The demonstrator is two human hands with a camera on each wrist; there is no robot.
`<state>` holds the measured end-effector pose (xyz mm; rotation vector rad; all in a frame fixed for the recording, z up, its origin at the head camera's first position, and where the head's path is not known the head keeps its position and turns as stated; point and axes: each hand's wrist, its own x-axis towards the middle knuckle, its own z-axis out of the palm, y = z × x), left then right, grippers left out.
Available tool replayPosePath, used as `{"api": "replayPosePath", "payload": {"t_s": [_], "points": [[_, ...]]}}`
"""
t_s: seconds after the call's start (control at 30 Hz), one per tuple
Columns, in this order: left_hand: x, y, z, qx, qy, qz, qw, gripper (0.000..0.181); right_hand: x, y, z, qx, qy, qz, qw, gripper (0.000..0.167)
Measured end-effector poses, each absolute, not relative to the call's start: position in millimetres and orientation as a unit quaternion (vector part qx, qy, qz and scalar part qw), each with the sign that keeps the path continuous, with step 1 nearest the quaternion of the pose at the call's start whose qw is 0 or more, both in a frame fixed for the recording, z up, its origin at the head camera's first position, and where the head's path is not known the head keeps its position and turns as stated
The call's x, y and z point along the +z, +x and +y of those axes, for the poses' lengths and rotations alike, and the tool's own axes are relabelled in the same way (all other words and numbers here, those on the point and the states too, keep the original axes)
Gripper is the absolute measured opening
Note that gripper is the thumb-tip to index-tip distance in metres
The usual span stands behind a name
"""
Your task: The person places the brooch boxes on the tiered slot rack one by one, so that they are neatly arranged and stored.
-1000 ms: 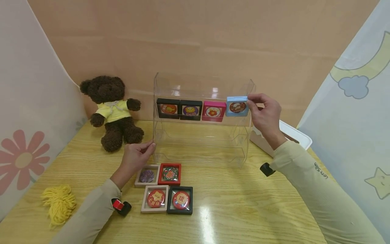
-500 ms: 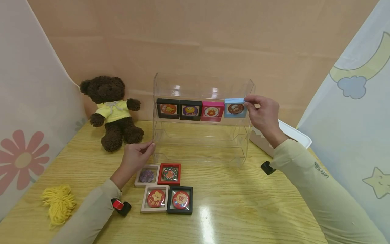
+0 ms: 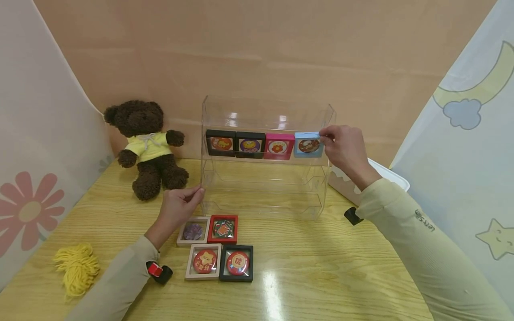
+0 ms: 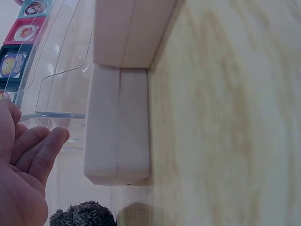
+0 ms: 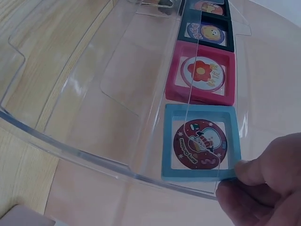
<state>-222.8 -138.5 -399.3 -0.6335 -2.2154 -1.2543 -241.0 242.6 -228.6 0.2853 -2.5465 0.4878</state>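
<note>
A clear acrylic display rack (image 3: 261, 193) stands upright mid-table in the head view. My right hand (image 3: 346, 149) pinches the right upper corner of a light blue square frame (image 3: 308, 145) at the right end of the rack's upper shelf. In the right wrist view the blue frame (image 5: 201, 142) shows a dark red round badge and sits close beside a pink frame (image 5: 201, 72). Two black frames (image 3: 250, 145) fill the shelf's left part. My left hand (image 3: 178, 208) pinches the rack's left side edge, near mid-height. In the left wrist view its other fingers (image 4: 44, 155) are loosely bent.
Before the rack lie a pale frame (image 3: 193, 231), a red frame (image 3: 222, 229), another pale frame (image 3: 203, 262) and a black frame (image 3: 236, 263). A brown teddy bear (image 3: 146, 147) sits left, yellow yarn (image 3: 77, 269) nearer. A white-topped box (image 3: 389, 175) stands behind my right arm.
My right hand has brought the light blue frame slightly left and down, close against the pink frame. My left hand has stayed at the rack's edge.
</note>
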Motion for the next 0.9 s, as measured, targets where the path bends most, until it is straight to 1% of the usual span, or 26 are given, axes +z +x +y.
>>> {"api": "replayPosePath", "payload": {"t_s": [0.13, 0.23, 0.5, 0.9], "points": [[-399.1, -222.3, -138.7, -0.466, -0.231, -0.816, 0.252, 0.018, -227.3, -241.3, 241.6, 0.172, 0.107, -0.95, 0.239, 0.016], [-398.3, -221.6, -138.7, -0.467, -0.232, -0.816, 0.251, 0.019, -228.3, -241.6, 241.8, 0.17, 0.108, -0.951, 0.233, 0.016], [-396.7, -220.8, -138.8, -0.469, -0.232, -0.815, 0.248, 0.019, -233.5, -240.3, 241.5, 0.165, 0.118, -0.95, 0.24, 0.016], [-396.1, -219.6, -138.9, -0.463, -0.229, -0.821, 0.243, 0.02, -237.3, -238.8, 242.8, 0.172, 0.136, -0.936, 0.275, 0.014]]}}
